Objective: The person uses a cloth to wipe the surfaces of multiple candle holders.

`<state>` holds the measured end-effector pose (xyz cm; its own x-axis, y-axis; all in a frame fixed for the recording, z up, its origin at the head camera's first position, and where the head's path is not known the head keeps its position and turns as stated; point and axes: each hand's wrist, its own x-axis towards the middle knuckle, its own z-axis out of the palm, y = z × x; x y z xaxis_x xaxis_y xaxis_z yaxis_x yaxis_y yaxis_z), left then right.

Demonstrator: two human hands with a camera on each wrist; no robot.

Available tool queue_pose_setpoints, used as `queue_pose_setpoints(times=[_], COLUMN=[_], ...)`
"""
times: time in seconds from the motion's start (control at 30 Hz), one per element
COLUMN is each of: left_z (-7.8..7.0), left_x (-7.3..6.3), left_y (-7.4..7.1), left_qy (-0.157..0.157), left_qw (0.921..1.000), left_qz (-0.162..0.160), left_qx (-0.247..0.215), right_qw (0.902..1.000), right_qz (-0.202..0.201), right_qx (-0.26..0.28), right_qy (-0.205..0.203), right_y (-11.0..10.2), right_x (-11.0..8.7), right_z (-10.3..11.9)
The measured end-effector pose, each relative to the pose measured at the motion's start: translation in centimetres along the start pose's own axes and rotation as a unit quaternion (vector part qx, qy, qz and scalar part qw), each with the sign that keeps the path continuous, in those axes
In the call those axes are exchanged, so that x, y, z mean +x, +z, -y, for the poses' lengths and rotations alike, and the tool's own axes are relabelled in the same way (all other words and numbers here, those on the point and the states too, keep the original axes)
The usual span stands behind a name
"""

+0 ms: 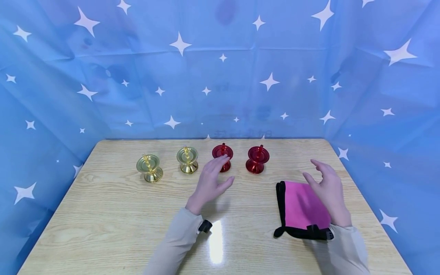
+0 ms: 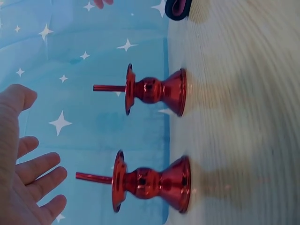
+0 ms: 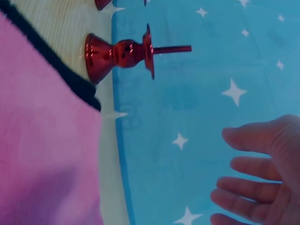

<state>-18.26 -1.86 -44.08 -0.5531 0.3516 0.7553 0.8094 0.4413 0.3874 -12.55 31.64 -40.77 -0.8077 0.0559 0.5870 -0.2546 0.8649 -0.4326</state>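
Note:
Two red metal candle holders stand upright toward the back of the table; the left one [image 1: 225,167] is partly hidden by my left hand [image 1: 210,178], and the right one [image 1: 255,165] is in full view. My left hand hovers in front of that left red holder, thumb apart from the fingers, holding nothing. Over a folded pink cloth with black edging [image 1: 302,204] is my right hand [image 1: 328,187], its thumb and fingers spread around bare air. In the left wrist view both red holders show a spike above a dish, beyond the relaxed fingers [image 2: 42,176].
Two gold candle holders stand at the back left, one at the far left [image 1: 151,173] and one nearer the middle [image 1: 188,166]. A blue curtain with white stars [image 1: 220,95] hangs behind and beside the wooden table [image 1: 113,221].

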Motion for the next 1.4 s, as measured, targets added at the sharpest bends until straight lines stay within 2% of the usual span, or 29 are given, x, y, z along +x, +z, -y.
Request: queue_pose_setpoints(times=[0.1,0.17,0.33,0.53,0.7,0.83,0.93,1.0,1.1,1.17,1.2,1.33,1.4], left_z=[-0.2,-0.4,-0.7,-0.9,-1.3,-1.4,-1.5,-1.6,-1.6,-1.4,-1.4,-0.9,-0.6], left_x=[0.0,0.0,-0.1,-0.3,-0.4,-0.3,0.0,0.3,0.9,1.2,1.3,1.7,1.8], left_y=[0.6,1.1,2.5,4.3,5.7,6.9,7.8,8.3,9.1,9.6,9.9,10.8,11.2], left_qy=[-0.002,-0.009,-0.039,-0.082,-0.139,-0.198,-0.246,-0.283,-0.341,-0.376,-0.389,-0.42,-0.43], left_qw=[0.9999,0.9996,0.9964,0.9886,0.9777,0.9623,0.9478,0.9336,0.9062,0.8878,0.8812,0.8657,0.8611], left_qz=[0.003,0.013,0.047,0.088,0.124,0.146,0.138,0.122,0.085,0.065,0.058,0.049,0.049], left_qx=[-0.016,-0.025,-0.06,-0.09,-0.098,-0.114,-0.149,-0.183,-0.235,-0.257,-0.263,-0.268,-0.267], right_qw=[0.9995,0.9972,0.9822,0.9711,0.9601,0.957,0.9568,0.9566,0.9547,0.9525,0.9518,0.9495,0.9491], right_qz=[0.027,0.065,0.169,0.216,0.256,0.268,0.269,0.27,0.275,0.28,0.281,0.286,0.287], right_qx=[-0.007,-0.016,-0.033,-0.036,-0.037,-0.032,-0.024,-0.022,-0.025,-0.031,-0.033,-0.034,-0.034], right_qy=[0.014,0.032,0.074,0.095,0.108,0.108,0.108,0.108,0.112,0.116,0.117,0.124,0.126], right_y=[-0.1,-0.3,-0.6,-0.6,-0.5,-0.4,-0.3,-0.3,-0.2,-0.2,-0.1,-0.2,-0.4], right_x=[-0.2,-0.4,-0.8,-1.0,-1.0,-1.1,-1.2,-1.3,-1.3,-1.3,-1.2,-1.2,-1.2], right_z=[-0.7,-1.1,-2.2,-3.2,-4.1,-4.8,-5.2,-5.4,-5.7,-5.8,-5.9,-6.1,-6.2])
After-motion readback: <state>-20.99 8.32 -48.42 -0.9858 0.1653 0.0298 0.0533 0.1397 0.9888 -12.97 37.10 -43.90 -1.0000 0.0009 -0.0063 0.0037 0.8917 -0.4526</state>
